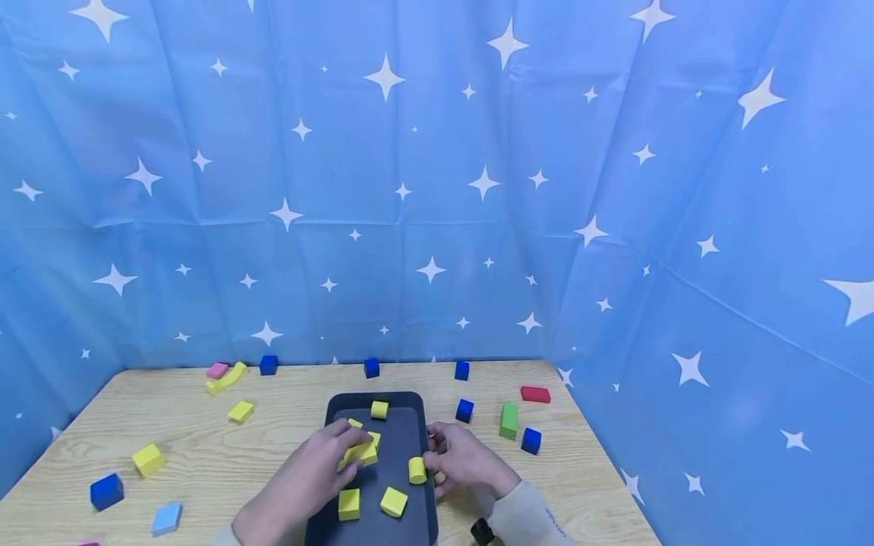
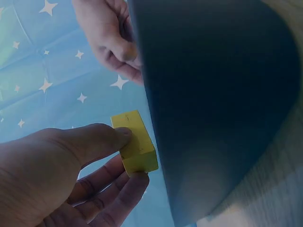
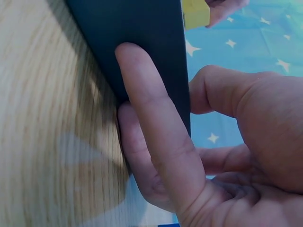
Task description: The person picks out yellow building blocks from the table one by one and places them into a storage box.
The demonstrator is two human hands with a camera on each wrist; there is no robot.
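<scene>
A dark tray point(image 1: 403, 531) stands on the table, with several yellow blocks inside, among them a yellow cylinder point(image 1: 417, 470) near its right side and a yellow block point(image 1: 394, 501) toward the front. Over the tray, my left hand point(image 1: 307, 478) pinches a yellow rectangular block point(image 2: 135, 139) between thumb and fingers, above the rim in the left wrist view. More yellow pieces beside that block are partly hidden by the fingers. My right hand point(image 1: 471, 459) grips the tray's right side, thumb at the rim and fingers along the outer wall point(image 3: 142, 23).
Left of the tray lie a yellow block point(image 1: 148, 459), a blue block point(image 1: 106, 491), a light blue block point(image 1: 167, 519) and a yellow arch point(image 1: 227, 378). To the right are a green block point(image 1: 508, 420), a red block point(image 1: 536, 394) and several blue ones. A star-patterned curtain point(image 1: 437, 189) hangs behind.
</scene>
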